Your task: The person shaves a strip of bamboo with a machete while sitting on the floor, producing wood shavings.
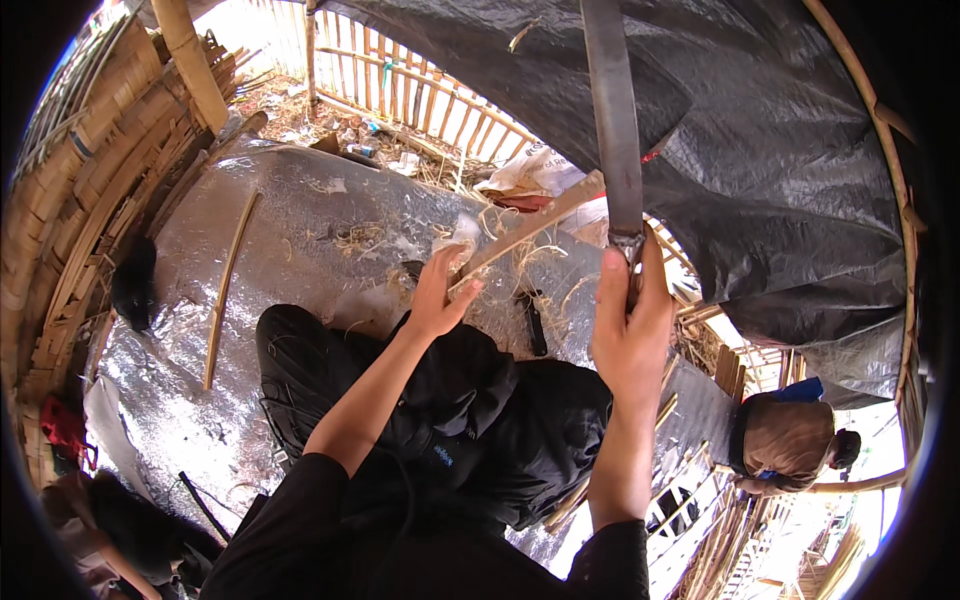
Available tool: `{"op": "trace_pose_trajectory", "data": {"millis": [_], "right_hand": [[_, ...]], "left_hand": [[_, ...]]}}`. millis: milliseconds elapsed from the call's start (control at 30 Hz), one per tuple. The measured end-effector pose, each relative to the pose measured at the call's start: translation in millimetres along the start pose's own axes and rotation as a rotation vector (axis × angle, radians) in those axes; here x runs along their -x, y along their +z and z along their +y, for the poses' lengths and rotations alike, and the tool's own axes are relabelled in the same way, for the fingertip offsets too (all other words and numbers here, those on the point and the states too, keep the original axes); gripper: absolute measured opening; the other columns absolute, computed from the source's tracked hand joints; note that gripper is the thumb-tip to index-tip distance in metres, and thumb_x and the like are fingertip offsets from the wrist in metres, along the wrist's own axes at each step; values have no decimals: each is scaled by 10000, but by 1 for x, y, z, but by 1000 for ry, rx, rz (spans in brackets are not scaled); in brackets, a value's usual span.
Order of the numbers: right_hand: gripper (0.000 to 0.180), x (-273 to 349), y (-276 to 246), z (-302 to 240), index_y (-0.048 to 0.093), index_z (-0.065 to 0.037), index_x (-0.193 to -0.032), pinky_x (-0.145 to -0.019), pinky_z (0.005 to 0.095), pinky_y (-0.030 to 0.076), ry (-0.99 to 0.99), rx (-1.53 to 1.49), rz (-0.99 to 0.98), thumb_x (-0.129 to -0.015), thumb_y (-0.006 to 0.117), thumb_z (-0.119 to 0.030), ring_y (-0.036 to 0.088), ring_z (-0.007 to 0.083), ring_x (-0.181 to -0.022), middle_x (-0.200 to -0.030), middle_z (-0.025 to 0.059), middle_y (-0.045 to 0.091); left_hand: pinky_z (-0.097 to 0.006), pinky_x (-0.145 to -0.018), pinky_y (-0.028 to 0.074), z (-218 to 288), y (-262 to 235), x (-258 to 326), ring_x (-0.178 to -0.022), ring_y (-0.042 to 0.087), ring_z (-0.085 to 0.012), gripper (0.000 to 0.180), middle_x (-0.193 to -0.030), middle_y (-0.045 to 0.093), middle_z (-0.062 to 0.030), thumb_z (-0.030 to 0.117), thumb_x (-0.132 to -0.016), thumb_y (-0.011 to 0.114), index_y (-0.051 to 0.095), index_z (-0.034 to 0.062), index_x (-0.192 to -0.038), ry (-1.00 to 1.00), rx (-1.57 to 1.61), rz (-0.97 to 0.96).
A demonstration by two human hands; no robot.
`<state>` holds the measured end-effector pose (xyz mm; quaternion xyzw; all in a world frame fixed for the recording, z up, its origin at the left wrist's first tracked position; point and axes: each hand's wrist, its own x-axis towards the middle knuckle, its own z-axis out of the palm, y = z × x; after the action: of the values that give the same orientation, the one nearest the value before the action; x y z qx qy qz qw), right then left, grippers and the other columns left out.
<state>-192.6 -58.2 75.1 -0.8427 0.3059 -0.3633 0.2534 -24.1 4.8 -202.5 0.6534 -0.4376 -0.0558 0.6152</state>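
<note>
My left hand (440, 292) grips the near end of a split bamboo strip (530, 225) that slants up and to the right over my lap. My right hand (632, 325) is closed around the handle of a long dark blade (614, 110), raised upright with its flat edge close to the strip's far end. I sit with my legs in black trousers (470, 400) folded on a silver mat (300, 215). Pale bamboo shavings (520, 270) lie around the hands.
A long bamboo stick (228, 285) lies on the mat at left. A small dark knife (534, 320) rests by my knee. Black tarpaulin (770, 170) hangs at right, a bamboo fence (420, 95) behind. Another person (790, 440) crouches at lower right; someone sits at lower left (110, 520).
</note>
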Motion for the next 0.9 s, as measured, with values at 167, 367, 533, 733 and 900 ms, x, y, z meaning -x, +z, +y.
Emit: {"op": "trace_pose_trajectory", "data": {"millis": [167,367,533,733,900], "right_hand": [[415,3,13,0,507,107,-1326,-457,294,366,-63,-8,11,-1001,616,-127,512,121,-467,-587,105,530],[432,7,24,-27,501,112,-1334,-467,293,400,-76,28,41,-974,638,-84,574,144,-486,-608,111,555],[466,35,23,-27,481,95,-1367,-490,285,431,-53,72,30,-954,644,-47,596,155,-513,-664,120,588],[525,62,2,-23,463,83,-1408,-483,254,401,30,96,-19,-938,661,-41,514,105,-474,-623,78,555],[537,71,-9,-23,453,82,-1417,-479,255,383,80,125,-29,-936,659,-38,464,123,-460,-595,59,504]], "left_hand": [[-474,-903,445,97,-4,-77,-1031,585,-384,495,-1112,606,-220,379,-962,632,531,-10,-1252,353,159,231],[-466,-583,418,120,11,-99,-651,570,-428,450,-728,554,-220,447,-1043,481,534,2,-1001,196,207,135],[-452,-551,415,124,3,-99,-611,578,-395,487,-702,556,-199,479,-1043,470,539,0,-979,144,154,175],[-435,-549,418,117,12,-94,-603,575,-367,521,-694,558,-176,505,-1047,436,565,2,-1009,136,156,129],[-424,-546,421,130,14,-95,-584,566,-330,528,-683,553,-161,506,-1049,435,559,-6,-1009,207,171,138]]}}
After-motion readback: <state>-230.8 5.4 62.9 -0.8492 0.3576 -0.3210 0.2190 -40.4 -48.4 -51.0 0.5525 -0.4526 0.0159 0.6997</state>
